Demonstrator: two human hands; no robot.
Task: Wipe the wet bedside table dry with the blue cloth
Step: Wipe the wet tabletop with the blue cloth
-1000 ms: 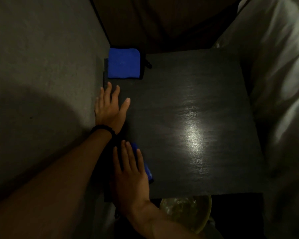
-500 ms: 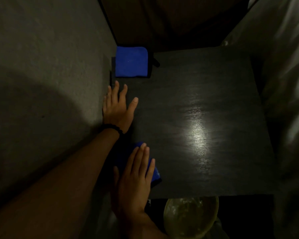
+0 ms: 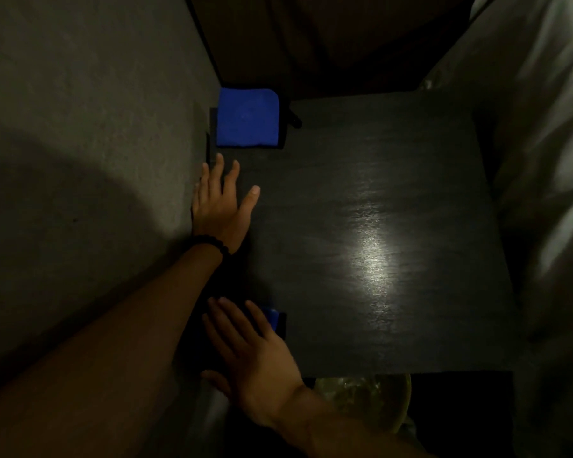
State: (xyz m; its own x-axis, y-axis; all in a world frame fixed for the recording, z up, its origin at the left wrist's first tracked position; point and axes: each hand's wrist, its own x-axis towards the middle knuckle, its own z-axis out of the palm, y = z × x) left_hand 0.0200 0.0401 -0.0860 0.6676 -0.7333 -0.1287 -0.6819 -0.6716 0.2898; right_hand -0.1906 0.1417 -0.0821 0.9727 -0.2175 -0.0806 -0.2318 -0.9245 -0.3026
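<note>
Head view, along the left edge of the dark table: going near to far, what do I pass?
Right hand pressing a blue cloth → left hand flat, black bead bracelet at wrist → folded blue cloth at the dark wooden bedside table far-left corner.

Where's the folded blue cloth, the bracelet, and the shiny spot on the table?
folded blue cloth (image 3: 247, 117), head view, middle of its top face.
bracelet (image 3: 212, 243), head view, beads on the left wrist.
shiny spot (image 3: 372, 259), head view, centre of the glare.

Table (image 3: 394, 200) between wall (image 3: 80, 127) at left & bed (image 3: 543, 160) at right. Folded cloth (image 3: 247, 119) on far-left corner; left hand (image 3: 220, 206) flat on left edge just before it. Right hand (image 3: 248, 352) on 2nd cloth (image 3: 273, 317) at near-left corner, bowl (image 3: 368, 398) below near edge.
</note>
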